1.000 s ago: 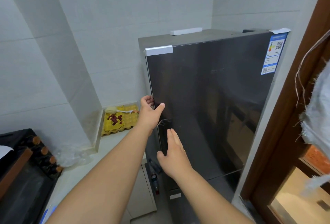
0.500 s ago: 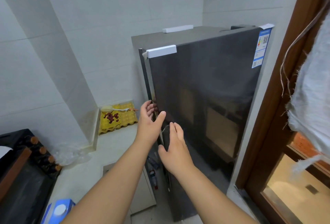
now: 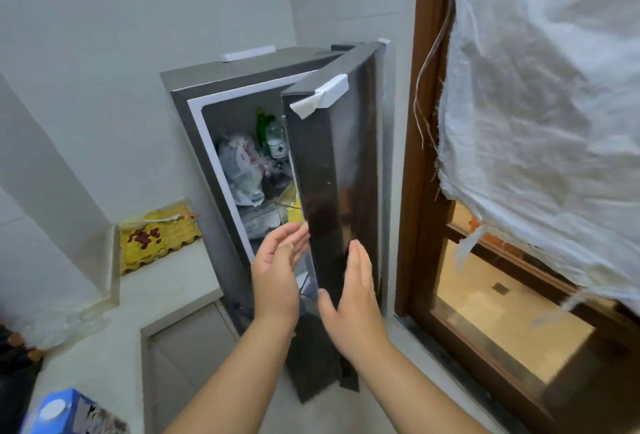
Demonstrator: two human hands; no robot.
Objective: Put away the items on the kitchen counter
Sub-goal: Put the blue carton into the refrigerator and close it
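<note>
At the bottom left edge, a blue carton (image 3: 52, 411) stands on the pale worktop (image 3: 166, 281), only its top in view; it looks like one of the things to put away. Judged as a paper carton, it should be light but easily dented, and best held around its sides.

Both bare forearms reach forward to the fridge door (image 3: 332, 198). The left hand (image 3: 277, 271) is at the door's inner edge, its fingers (image 3: 294, 234) loosely apart and curling behind it; whether they press on it cannot be told. The right hand (image 3: 356, 291) lies flat on the dark outer face, fingers straight and together, clamped on nothing. The door is stiff and glossy, probably slippery, so the edge gives the surer hold.

Half a second ago the door was only cracked, with both hands at its left edge; now it stands wide open, swung to the right, and the right hand has moved onto its face.

Inside the fridge (image 3: 221, 142), crowded shelves hold white plastic bags (image 3: 242, 170) and a green bottle (image 3: 264, 128). Free room looks scarce.

Farther left, in the worktop's back corner, a yellow egg tray (image 3: 159, 236) holds some small dark red pieces. It is likely fragile and would want support from below. On the right, a brown window frame (image 3: 415, 191) carries a torn white sheet (image 3: 554, 104).
</note>
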